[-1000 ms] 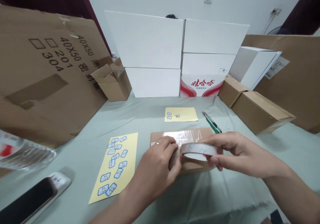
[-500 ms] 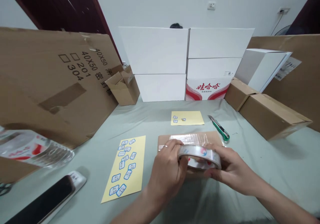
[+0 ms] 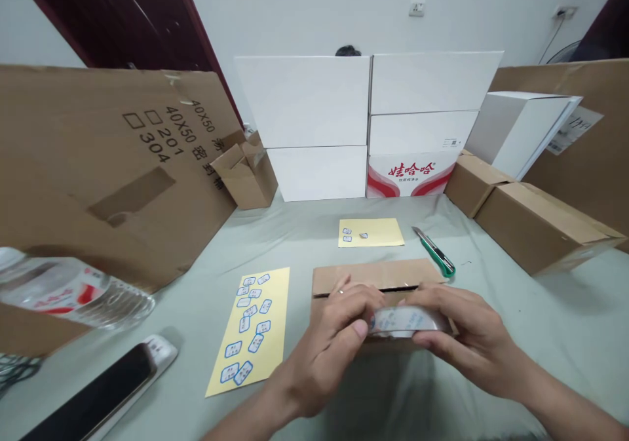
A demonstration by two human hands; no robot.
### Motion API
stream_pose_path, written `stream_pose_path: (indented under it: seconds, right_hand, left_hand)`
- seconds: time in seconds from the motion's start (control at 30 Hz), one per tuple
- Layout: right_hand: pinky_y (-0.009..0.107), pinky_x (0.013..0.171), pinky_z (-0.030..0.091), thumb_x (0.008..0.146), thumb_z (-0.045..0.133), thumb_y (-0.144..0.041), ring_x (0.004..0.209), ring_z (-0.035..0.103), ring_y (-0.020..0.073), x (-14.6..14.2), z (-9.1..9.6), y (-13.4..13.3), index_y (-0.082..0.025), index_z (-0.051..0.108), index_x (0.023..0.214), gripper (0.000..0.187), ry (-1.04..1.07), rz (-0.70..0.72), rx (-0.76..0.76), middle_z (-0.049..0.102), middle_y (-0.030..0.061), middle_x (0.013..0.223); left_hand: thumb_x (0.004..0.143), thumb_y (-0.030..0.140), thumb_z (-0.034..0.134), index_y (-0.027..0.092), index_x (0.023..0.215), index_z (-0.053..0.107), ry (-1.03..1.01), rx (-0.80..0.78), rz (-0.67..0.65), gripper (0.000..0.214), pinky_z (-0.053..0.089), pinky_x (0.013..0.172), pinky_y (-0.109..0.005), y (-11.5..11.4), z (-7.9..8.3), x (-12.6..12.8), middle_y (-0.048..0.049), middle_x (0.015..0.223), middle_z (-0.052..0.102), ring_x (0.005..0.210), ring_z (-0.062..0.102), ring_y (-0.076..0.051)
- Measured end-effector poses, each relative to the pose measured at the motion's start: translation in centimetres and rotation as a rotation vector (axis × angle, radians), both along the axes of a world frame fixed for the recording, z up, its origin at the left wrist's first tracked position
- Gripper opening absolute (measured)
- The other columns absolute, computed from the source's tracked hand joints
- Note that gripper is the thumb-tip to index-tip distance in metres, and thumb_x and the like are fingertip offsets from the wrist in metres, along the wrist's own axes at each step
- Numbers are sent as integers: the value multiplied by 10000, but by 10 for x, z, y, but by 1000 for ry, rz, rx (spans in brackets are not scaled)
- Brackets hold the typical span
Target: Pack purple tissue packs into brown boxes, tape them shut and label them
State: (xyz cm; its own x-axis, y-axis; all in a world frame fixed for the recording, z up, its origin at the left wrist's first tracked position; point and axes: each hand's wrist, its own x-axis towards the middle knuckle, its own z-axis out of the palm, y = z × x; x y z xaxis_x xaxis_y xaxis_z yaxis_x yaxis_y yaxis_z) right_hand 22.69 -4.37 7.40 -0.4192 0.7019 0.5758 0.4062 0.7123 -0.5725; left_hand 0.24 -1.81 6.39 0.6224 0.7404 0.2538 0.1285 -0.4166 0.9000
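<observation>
A roll of clear packing tape (image 3: 403, 320) is held level between my hands, its outer face towards me. My left hand (image 3: 339, 339) pinches the roll's left end between thumb and fingers. Around the right end, the fingers and thumb of my right hand (image 3: 469, 339) are closed. Just behind and below them lies a small brown cardboard box (image 3: 373, 275), a dark gap showing along its top flap. The hands and roll hide much of its front. A green box cutter (image 3: 435, 252) rests behind the box, to the right.
A yellow sheet with several blue-edged stickers (image 3: 268, 349) lies left of my hands, a smaller yellow sheet (image 3: 378, 233) behind the box. At left are a phone (image 3: 98, 388) and a water bottle (image 3: 83, 293). White panels (image 3: 314, 100) and brown cartons (image 3: 545, 221) border the table.
The tape roll has turned, its opening now out of sight, and moved slightly right. My left hand's grip has shifted. A shiny clear film over the box no longer shows.
</observation>
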Motion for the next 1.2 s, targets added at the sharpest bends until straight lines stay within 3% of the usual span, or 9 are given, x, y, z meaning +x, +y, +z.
stream_pose_path:
  seconds: [0.1,0.23,0.37,0.5,0.57,0.67,0.87,1.03,1.2]
  right_hand:
    - [195,632,454,978,536,-362,704,611,116,-3,-1,2,-229,600,1054,166,-17,10,-25,683,4,831]
    - [192,593,427,946,593,-327,649,566,109,-10,-5,3,-263,601,1107,174,-35,2,-30,620,-25,758]
    - [205,692,473,858,659,-191,796,630,127,-10,-15,7,-261,519,1225,399,10,-73,-125,672,-2,933]
    - [218,724,497,852,634,-176,840,642,149,3,-25,12,-225,594,1004,165,79,-6,-304,674,14,924]
    - [212,729,500,897,609,-213,852,647,151,9,-26,13,-230,624,959,66,110,29,-289,685,13,911]
    - [191,722,490,937,599,-253,850,645,134,14,-24,13,-273,631,1092,160,116,7,-158,700,-3,923]
    - [249,694,474,973,550,-316,784,601,142,6,-16,12,-266,595,1217,253,71,73,-30,655,21,875]
    - [252,697,485,980,530,-344,789,608,148,7,-22,10,-281,574,1250,281,71,53,-8,660,26,885]
    - [231,755,516,973,524,-424,918,655,166,11,-29,11,-303,578,1203,266,131,39,-105,688,33,1018]
  left_hand:
    - [911,392,382,202,802,559,-15,-135,-19,282,-2,1185,-479,2,6,6,-22,951,628,1021,586,-244]
    - [848,442,512,204,765,558,-36,-271,-16,257,-108,1163,-493,6,5,10,5,886,621,939,605,-232]
    - [766,372,564,196,729,588,-243,-420,-9,181,172,1124,-466,11,-4,7,-13,840,625,882,580,-222]
    - [646,293,556,189,690,609,-495,-607,-7,125,380,899,-368,12,-10,4,-37,783,593,867,524,-220]
    - [606,266,538,178,675,619,-500,-608,-10,138,375,911,-364,12,-10,4,-46,766,588,867,520,-221]
    - [669,294,544,172,668,619,-415,-521,-43,143,335,999,-397,12,-11,4,-52,786,591,885,534,-228]
    - [805,378,602,211,749,660,-248,-392,-18,185,22,1170,-446,13,-16,2,-9,916,647,965,589,-223]
    - [750,311,611,229,750,720,-321,-411,-31,136,205,1115,-483,15,-19,0,-39,903,676,1051,549,-268]
    - [715,290,605,215,697,698,-334,-414,-36,121,154,1134,-517,16,-20,0,-47,902,684,1049,552,-281]
